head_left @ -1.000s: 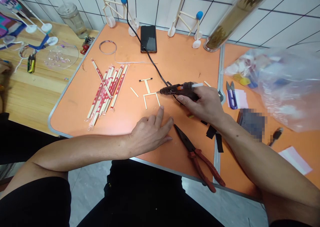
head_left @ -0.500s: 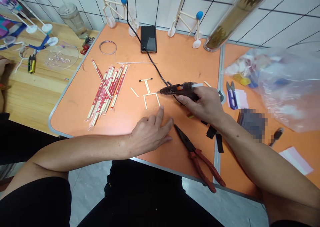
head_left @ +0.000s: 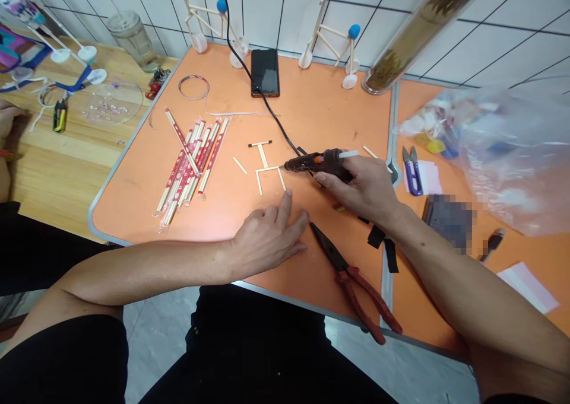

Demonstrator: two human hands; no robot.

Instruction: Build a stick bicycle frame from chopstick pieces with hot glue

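My right hand (head_left: 367,187) is wrapped round a dark hot glue gun (head_left: 327,162), a white glue stick poking from its back end. The nozzle meets the upper right corner of a small frame of thin wooden sticks (head_left: 268,168) lying flat on the orange table. My left hand (head_left: 269,235) rests on the table with its fingers stretched out, the index fingertip at the lower end of the frame's right leg. One loose short stick (head_left: 240,165) lies left of the frame. Long-nose pliers (head_left: 345,270) with red handles lie between my two forearms.
Paper-wrapped chopsticks (head_left: 191,161) are piled at left. Behind stand two stick models with blue balls (head_left: 354,31), a phone (head_left: 265,75) and a tall clear tube (head_left: 401,54). The gun's black cable (head_left: 276,116) crosses the table. Snips (head_left: 413,171) and a plastic bag (head_left: 507,149) lie right.
Both hands and the glue gun keep nearly the same place, with the nozzle still at the frame's corner. The whole view has shifted very slightly.
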